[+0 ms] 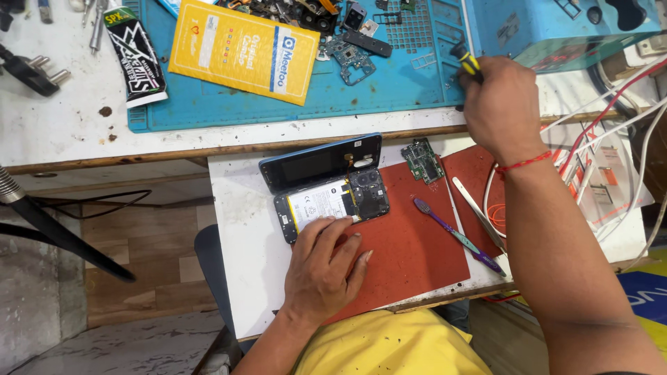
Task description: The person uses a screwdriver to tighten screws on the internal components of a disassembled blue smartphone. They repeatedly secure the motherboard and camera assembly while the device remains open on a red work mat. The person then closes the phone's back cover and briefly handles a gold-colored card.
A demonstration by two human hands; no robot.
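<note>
Phone: the opened phone (332,201) lies on the small white board (240,278), its lower edge over the red mat (410,250); white battery and dark camera block exposed.
Back cover: the blue back cover (321,161) stands tilted up along the phone's far edge, touching it.
Left hand: the left hand (323,267) rests on the red mat, fingertips pressing flat on the phone's near edge; fingers spread loosely, gripping nothing.
Right hand: the right hand (501,104) reaches to the blue work mat (410,90), fingers curled tight around a yellow-and-black screwdriver (467,61).
Around the phone: a green circuit board (424,160) just right of it; purple pry tool (458,236) and white tweezers (476,212) farther right.
On the blue mat: yellow padded envelope (243,48), loose phone parts (351,52).
Beyond: black tube (135,55), blue machine (556,28), white and red cables (597,132).
</note>
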